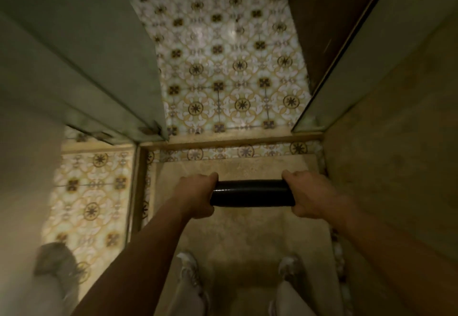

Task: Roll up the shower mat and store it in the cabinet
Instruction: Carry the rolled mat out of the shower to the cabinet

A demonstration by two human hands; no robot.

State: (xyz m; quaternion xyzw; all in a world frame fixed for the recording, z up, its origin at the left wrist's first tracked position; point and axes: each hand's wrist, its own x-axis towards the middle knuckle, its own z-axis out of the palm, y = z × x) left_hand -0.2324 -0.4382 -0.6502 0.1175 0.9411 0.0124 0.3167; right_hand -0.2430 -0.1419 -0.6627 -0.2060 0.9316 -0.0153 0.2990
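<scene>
Hands: two, the left hand (pixel 195 196) and the right hand (pixel 311 195), both bare-armed.
Mat: one dark, glossy rolled-up shower mat (pixel 251 193), a horizontal tube held level between the hands, above the beige shower floor (pixel 238 236).
Fingers: each hand's fingers are curled tight around one end of the roll.
Shoes: two pale shoes (pixel 188 269), one at each lower side of the shower floor.
Surroundings: patterned floral floor tiles (pixel 230 67) beyond the raised threshold; one frosted glass panel (pixel 81 55) on each side.
Blur: a grey shape at lower left is unreadable.
</scene>
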